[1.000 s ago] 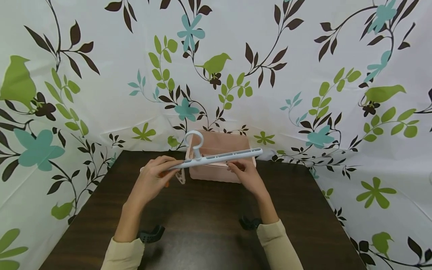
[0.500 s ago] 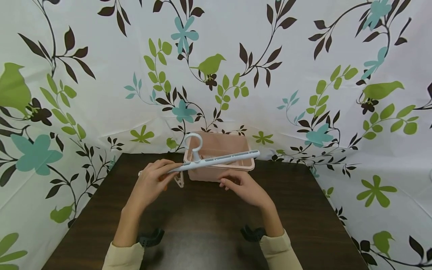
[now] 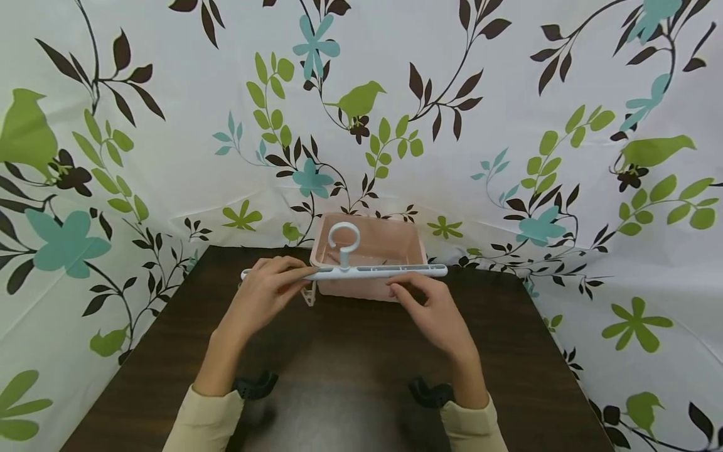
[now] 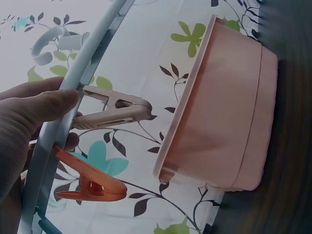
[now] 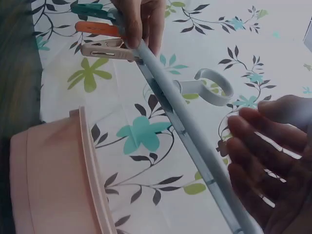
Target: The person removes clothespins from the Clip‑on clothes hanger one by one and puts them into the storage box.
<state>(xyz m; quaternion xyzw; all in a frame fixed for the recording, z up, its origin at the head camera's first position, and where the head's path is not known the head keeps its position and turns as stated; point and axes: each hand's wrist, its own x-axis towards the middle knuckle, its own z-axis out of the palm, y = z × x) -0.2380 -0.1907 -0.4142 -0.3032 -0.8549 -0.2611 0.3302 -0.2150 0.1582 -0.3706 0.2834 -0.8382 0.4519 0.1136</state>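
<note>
A pale blue-grey hanger (image 3: 390, 271), a straight slotted bar with a round hook (image 3: 344, 237) on top, is held level above the table. My left hand (image 3: 257, 292) grips its left part between thumb and fingers. Several clips hang from that end: a beige clothespin (image 4: 117, 112) beside the thumb, an orange clothespin (image 4: 92, 183), and a teal clothespin (image 5: 90, 10) farthest out. My right hand (image 3: 435, 307), its fingers loosely bent and holding nothing, is at the bar's right half. Right fingertips (image 5: 239, 124) appear beside the bar in the right wrist view.
A pink plastic basket (image 3: 361, 290) stands at the table's back edge, behind the hanger, with small items inside. The dark wood table (image 3: 339, 364) stretches toward me. A patterned cloth (image 3: 486, 94) with leaves and birds surrounds the table behind and at both sides.
The hanger has turned from a slant to nearly level, and its hook has shifted right. My right hand dropped slightly away from the bar, then rose back beside it. My left grip stays.
</note>
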